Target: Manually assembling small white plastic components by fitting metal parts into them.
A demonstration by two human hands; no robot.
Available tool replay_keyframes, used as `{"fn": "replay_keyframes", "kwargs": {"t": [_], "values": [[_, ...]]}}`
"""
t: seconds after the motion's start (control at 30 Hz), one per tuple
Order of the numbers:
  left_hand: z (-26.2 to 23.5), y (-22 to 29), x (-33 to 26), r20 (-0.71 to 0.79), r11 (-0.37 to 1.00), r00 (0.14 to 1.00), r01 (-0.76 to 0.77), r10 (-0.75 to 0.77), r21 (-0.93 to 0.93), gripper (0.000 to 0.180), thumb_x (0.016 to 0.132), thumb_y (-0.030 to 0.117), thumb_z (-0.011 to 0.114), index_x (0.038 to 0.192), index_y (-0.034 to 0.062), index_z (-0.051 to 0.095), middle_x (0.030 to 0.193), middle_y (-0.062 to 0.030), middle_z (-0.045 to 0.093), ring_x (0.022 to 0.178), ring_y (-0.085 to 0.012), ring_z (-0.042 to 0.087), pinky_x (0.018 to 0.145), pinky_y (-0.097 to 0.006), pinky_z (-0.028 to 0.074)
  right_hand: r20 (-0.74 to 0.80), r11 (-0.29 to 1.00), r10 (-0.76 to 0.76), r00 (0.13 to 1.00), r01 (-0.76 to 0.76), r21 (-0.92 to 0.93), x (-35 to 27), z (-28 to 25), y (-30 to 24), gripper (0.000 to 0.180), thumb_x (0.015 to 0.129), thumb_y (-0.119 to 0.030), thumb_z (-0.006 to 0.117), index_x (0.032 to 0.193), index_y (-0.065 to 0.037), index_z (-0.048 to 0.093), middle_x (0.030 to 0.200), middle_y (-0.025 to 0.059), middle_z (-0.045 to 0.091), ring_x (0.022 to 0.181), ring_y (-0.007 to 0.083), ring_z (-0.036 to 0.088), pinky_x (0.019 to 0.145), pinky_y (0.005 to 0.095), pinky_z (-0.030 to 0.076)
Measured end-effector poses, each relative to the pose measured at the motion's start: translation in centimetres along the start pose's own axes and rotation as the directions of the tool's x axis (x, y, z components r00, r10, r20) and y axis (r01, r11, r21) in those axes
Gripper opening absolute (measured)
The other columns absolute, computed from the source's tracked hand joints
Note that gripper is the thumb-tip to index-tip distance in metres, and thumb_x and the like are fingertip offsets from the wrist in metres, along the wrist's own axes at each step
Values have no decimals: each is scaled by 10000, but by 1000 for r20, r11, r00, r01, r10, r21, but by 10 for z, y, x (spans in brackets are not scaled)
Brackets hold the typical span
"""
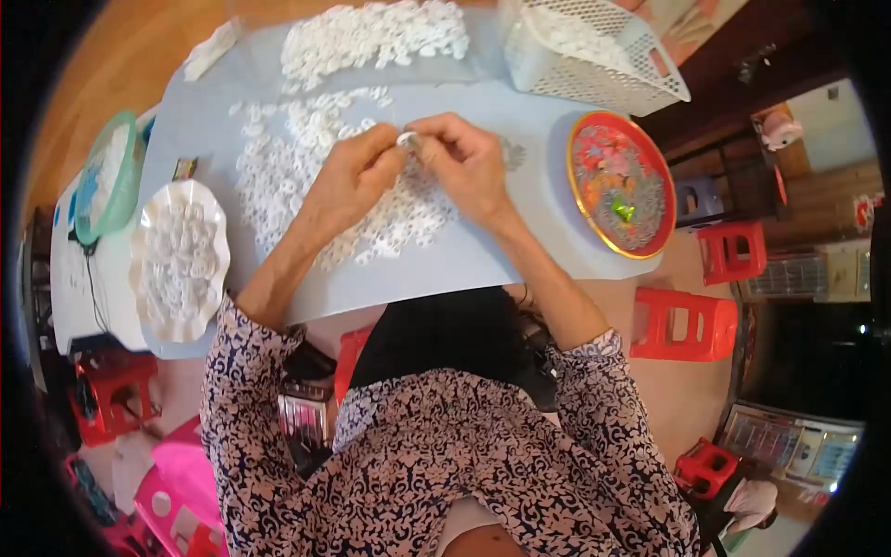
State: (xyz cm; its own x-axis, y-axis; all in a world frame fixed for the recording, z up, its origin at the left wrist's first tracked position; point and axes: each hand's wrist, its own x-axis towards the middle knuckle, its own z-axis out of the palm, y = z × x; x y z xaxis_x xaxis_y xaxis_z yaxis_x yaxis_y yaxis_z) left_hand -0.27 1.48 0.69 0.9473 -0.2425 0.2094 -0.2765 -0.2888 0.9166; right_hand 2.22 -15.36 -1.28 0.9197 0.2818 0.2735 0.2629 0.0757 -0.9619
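Both hands meet above a grey-blue table (pixel 543 251), over a spread of small white round plastic pieces (pixel 288 176). Between the fingertips is one small white ring-like piece (pixel 406 139); its details are too small to make out. My left hand (pixel 351 174) is closed, thumb and forefinger pinching the piece from the left. My right hand (pixel 466 165) is closed too, its fingertips pressed against the piece from the right. Whether the right fingers also hold a second, smaller part is hidden.
At the right stands a red gold-rimmed tray (pixel 640 251) of small grey parts. A perforated white basket (pixel 594 90) and a white heap (pixel 376 37) are at the back. Left are a scalloped white dish (pixel 139 255) and a green basin (pixel 130 153). Red stools (pixel 682 325) surround the table.
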Motion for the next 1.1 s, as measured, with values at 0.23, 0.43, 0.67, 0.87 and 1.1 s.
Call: {"fn": "replay_keyframes", "kwargs": {"t": [0.23,0.43,0.67,0.87,1.1], "values": [[-3,4,-9,-28,990,999,19,-23,-141,192,918,128,442,781,13,511,671,-11,484,616,-88,454,562,-242,385,-160,884,-326,932,241,-400,18,-33,-44,108,847,-72,604,926,-18,656,717,-1,633,632,48,533,573,212,445],[-10,7,4,-197,972,980,-39,-8,-232,263,930,210,429,830,3,558,685,-26,513,669,-102,482,657,-247,393,53,318,-608,792,304,-898,89,-127,-90,122,813,-90,611,886,2,643,793,155,647,726,272,636,660,346,496],[-36,-3,9,-389,936,921,-105,-36,-335,339,938,274,406,880,-20,566,683,-56,534,770,-153,539,765,-281,429,155,565,-402,902,378,-733,63,-53,-40,101,814,-85,612,900,-35,631,841,122,639,695,242,637,638,313,500],[-46,1,11,-473,925,877,-111,-80,-362,353,932,285,413,883,-28,568,672,-67,546,767,-163,554,787,-304,453,197,510,-306,931,335,-792,90,-46,3,155,821,-87,576,957,-39,634,941,157,643,731,324,641,674,375,510],[-46,5,9,-475,933,878,-124,-56,-339,359,947,286,389,876,-19,564,662,-63,537,758,-149,551,778,-288,452,491,697,-6,871,355,-622,102,-5,0,187,800,-91,618,971,-23,648,780,125,656,684,217,633,658,313,500]]}}
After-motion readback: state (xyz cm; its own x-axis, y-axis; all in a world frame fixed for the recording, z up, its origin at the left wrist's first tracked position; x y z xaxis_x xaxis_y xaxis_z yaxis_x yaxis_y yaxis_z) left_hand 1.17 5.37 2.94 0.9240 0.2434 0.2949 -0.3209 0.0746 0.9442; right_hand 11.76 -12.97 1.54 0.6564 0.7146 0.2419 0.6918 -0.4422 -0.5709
